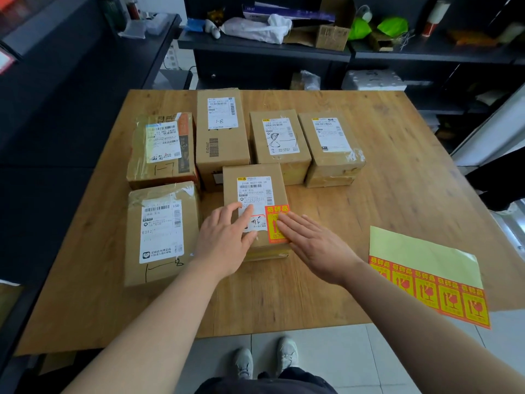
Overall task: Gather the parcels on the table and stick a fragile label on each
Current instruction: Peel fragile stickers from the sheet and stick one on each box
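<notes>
place: parcel storeroom | evidence: labelled cardboard parcels (267,194) on wooden table (383,194); cluttered black shelving (397,55)

The shipping label (254,191) on the front middle parcel (231,180) reads "210A A027-00 19" along its top; the small print below is too fine to read. Beside it on the same parcel, the fragile label (277,211) carries the red characters "易碎品". The near left parcel (135,251) has "E012" printed on its white label (160,231) and "1-8" handwritten on the cardboard below. The far left parcel (139,166) bears a handwritten "1-7". The tall parcel (224,143) at the back has "1-8" penned on its address label (221,112). Each sticker on the sticker sheet (429,291) repeats "易碎品" over a broken-glass sign.
</notes>
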Demonstrator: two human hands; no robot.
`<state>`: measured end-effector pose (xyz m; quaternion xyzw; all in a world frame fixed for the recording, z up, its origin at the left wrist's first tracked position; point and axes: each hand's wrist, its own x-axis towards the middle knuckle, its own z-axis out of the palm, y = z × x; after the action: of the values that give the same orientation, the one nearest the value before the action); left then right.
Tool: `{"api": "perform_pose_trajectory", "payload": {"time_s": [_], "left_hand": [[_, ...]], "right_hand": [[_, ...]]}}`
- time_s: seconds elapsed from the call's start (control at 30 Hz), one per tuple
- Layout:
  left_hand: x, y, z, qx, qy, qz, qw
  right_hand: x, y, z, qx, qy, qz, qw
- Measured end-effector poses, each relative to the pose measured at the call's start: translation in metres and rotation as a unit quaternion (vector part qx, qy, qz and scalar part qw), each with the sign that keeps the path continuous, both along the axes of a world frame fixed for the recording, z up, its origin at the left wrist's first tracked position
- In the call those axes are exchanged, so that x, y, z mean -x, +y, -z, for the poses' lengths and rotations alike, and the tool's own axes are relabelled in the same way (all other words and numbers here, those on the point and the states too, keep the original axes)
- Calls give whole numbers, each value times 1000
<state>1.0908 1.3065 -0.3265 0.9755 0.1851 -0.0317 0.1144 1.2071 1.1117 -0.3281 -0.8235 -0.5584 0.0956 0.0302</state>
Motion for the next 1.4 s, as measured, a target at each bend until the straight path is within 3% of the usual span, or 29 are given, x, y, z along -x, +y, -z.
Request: {"api": "perform_pose_trajectory", "payload": {"time_s": [0.37, 0.57, 0.77, 1.0, 1.13, 1.4], "left_hand": [[4, -2, -4, 29, -3, -10, 1000], [9, -4, -9, 182, 2, -141, 973], [23, -8, -38, 208, -49, -104, 971], [13, -20, -114, 185, -207, -42, 960], [-30, -31, -132, 183, -227, -16, 956], [-147, -74, -141, 230, -202, 44, 951]], "right_hand": [[10, 19, 1, -57, 131, 188, 972], [13, 28, -6, -119, 213, 283, 927], [22, 18, -35, -140, 194, 295, 925], [13, -14, -98, -284, 114, 312, 899], [-17, -28, -122, -318, 81, 345, 879], [-109, -76, -136, -287, 52, 397, 870]]}}
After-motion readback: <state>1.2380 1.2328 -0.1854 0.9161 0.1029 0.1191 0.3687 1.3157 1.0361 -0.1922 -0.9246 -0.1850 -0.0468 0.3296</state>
